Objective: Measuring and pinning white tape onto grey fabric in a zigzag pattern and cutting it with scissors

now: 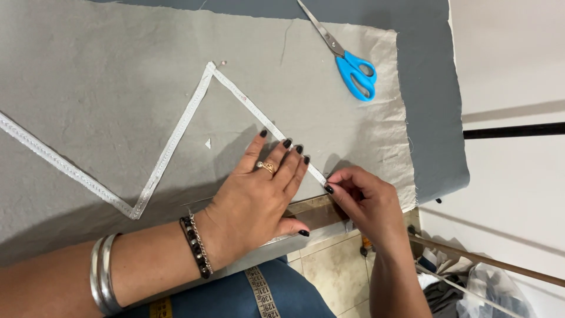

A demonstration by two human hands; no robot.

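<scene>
Head view: I am looking down on a grey fabric sheet (106, 112) that is lying over a darker grey padded board (429, 106), and I am taking the sheet as my landmark. A white trim strip (176, 132) is running in a zigzag across the sheet, peaking near its upper middle and coming down toward its lower right corner.

The left hand (259, 197) is lying flat on the sheet, palm down and fingers spread, gripping nothing; its fingertips (286, 143) are resting against the descending leg of the strip, with the strip passing just beyond them. The right hand (365, 200) is sitting at the sheet's lower right corner, thumb and forefinger pinching the strip's lower end, the other fingers curling in. The strip is therefore lying between the two hands, touching both.

Blue-handled scissors (347, 62) are lying on the sheet's upper right area, well apart from both hands. A yellow measuring tape (262, 291) is showing below the sheet's near edge, over blue cloth. Bracelets are circling the left wrist.
</scene>
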